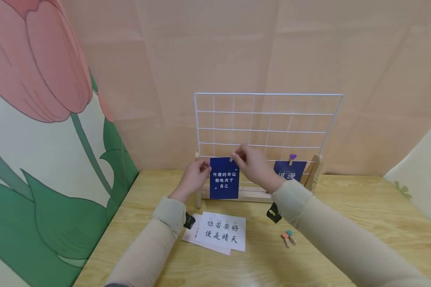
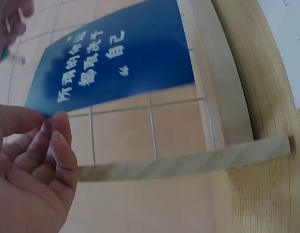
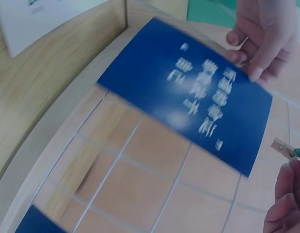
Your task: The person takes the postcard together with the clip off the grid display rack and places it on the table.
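Note:
My left hand (image 1: 195, 175) pinches the left edge of a blue card (image 1: 224, 179) with white Chinese writing, held upright before the white wire grid (image 1: 269, 130). Between the fingers of my right hand (image 1: 253, 161) is a small wooden clothespin (image 3: 281, 147) with a green top, close to the card's upper right corner. The right wrist view shows a gap between this clothespin and the card. Further right, a second blue card (image 1: 289, 171) hangs on the grid under a clothespin with a purple heart (image 1: 292, 157); my right forearm covers part of it.
A wooden base (image 1: 255, 195) supports the grid. White cards (image 1: 222, 231) with black writing overlap on the wooden table (image 1: 158, 255) in front. Loose clothespins with orange and teal tops (image 1: 287, 237) lie at the right, by my right forearm. A peach backdrop (image 1: 215, 48) stands behind.

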A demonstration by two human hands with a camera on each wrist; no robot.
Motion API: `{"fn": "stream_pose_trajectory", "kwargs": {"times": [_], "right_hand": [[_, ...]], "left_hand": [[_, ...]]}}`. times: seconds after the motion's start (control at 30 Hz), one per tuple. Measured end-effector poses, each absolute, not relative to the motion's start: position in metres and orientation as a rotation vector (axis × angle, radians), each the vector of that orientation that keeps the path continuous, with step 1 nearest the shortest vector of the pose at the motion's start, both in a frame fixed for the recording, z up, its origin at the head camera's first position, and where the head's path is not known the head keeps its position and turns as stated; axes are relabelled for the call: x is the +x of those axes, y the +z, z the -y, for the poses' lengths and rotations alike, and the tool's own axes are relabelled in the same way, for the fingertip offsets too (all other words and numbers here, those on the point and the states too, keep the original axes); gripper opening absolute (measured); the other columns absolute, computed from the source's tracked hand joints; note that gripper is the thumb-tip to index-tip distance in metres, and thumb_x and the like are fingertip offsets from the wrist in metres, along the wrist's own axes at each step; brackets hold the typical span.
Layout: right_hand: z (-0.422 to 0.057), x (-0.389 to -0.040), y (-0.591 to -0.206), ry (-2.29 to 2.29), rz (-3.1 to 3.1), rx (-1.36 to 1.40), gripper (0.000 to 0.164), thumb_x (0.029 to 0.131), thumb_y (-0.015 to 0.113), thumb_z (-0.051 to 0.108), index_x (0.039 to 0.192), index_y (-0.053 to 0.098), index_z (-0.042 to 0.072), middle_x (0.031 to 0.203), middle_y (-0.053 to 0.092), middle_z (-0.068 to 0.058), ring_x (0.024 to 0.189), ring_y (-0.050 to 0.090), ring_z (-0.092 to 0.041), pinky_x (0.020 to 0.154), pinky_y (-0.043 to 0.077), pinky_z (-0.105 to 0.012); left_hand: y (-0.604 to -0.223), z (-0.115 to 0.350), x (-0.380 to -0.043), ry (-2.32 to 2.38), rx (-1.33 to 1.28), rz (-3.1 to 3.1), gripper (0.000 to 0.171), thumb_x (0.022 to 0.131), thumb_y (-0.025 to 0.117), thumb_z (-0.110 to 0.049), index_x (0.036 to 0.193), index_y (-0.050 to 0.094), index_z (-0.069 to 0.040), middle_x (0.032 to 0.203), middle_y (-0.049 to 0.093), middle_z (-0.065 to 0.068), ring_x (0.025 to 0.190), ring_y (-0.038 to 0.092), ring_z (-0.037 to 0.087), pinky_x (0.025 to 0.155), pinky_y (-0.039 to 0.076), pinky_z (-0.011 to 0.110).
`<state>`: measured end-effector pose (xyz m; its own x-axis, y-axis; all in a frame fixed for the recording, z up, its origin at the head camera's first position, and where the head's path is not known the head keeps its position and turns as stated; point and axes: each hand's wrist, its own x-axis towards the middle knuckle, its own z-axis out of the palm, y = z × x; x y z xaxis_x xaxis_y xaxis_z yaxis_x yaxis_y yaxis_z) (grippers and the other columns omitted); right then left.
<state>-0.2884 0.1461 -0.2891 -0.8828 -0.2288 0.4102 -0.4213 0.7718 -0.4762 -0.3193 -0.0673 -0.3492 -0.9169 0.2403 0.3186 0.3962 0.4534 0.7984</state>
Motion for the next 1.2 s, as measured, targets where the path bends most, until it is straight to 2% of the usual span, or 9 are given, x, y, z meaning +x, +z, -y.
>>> {"fn": "stream_pose_trajectory", "kwargs": {"times": [0.23,0.47,0.63,0.73,0.97,1.07,1.2], "right_hand": [[-0.169,-0.279,-0.287,0.764,2.658,0.512,0.018,0.107,0.059,0.021,0.106,0.065,0.004,0.085,0.064,-0.005,0.074,0.056,-0.021,0.065,0.049,-0.035],[-0.185,-0.273,-0.293,0.744,2.665,0.536,0.016,0.105,0.062,0.019,0.098,0.063,0.005,0.078,0.059,-0.003,0.069,0.052,-0.02,0.061,0.046,-0.035],[-0.197,-0.265,-0.297,0.695,2.695,0.556,0.015,0.105,0.063,0.019,0.098,0.064,0.006,0.077,0.059,0.0,0.066,0.051,-0.017,0.059,0.045,-0.033],[-0.206,-0.26,-0.299,0.689,2.7,0.569,0.014,0.104,0.063,0.019,0.1,0.066,0.006,0.079,0.062,0.0,0.066,0.051,-0.015,0.058,0.045,-0.032],[-0.226,-0.251,-0.307,0.682,2.723,0.558,0.013,0.104,0.065,0.017,0.097,0.066,0.006,0.075,0.061,0.002,0.062,0.049,-0.014,0.055,0.043,-0.029],[-0.233,-0.248,-0.312,0.695,2.735,0.548,0.014,0.104,0.064,0.018,0.096,0.065,0.006,0.074,0.06,0.002,0.061,0.048,-0.013,0.053,0.042,-0.028],[-0.244,-0.246,-0.319,0.704,2.734,0.551,0.013,0.103,0.065,0.016,0.096,0.066,0.005,0.077,0.063,0.0,0.062,0.051,-0.012,0.054,0.044,-0.028]], "left_hand": [[-0.342,0.076,-0.316,-1.594,-0.568,2.478,0.006,0.103,0.058,-0.003,0.105,0.063,0.0,0.094,0.065,0.012,0.08,0.063,0.023,0.073,0.054,0.032],[-0.339,0.076,-0.313,-1.609,-0.621,2.483,0.005,0.103,0.058,-0.003,0.104,0.063,-0.001,0.096,0.066,0.018,0.088,0.065,0.04,0.072,0.054,0.033],[-0.336,0.076,-0.307,-1.62,-0.627,2.508,0.006,0.104,0.058,-0.004,0.104,0.062,-0.001,0.098,0.066,0.02,0.092,0.065,0.043,0.072,0.055,0.033],[-0.333,0.077,-0.304,-1.611,-0.633,2.524,0.007,0.104,0.058,-0.005,0.106,0.063,-0.001,0.098,0.066,0.017,0.091,0.065,0.04,0.072,0.054,0.033],[-0.327,0.075,-0.297,-1.584,-0.655,2.573,0.01,0.103,0.059,-0.004,0.11,0.064,0.0,0.096,0.066,0.01,0.082,0.063,0.021,0.075,0.056,0.035],[-0.327,0.074,-0.294,-1.596,-0.68,2.587,0.008,0.103,0.058,-0.003,0.107,0.064,0.001,0.094,0.066,0.011,0.082,0.064,0.024,0.076,0.056,0.037],[-0.33,0.073,-0.291,-1.595,-0.71,2.624,0.007,0.103,0.058,-0.003,0.105,0.064,-0.001,0.092,0.065,0.009,0.083,0.063,0.027,0.073,0.054,0.033]]}}
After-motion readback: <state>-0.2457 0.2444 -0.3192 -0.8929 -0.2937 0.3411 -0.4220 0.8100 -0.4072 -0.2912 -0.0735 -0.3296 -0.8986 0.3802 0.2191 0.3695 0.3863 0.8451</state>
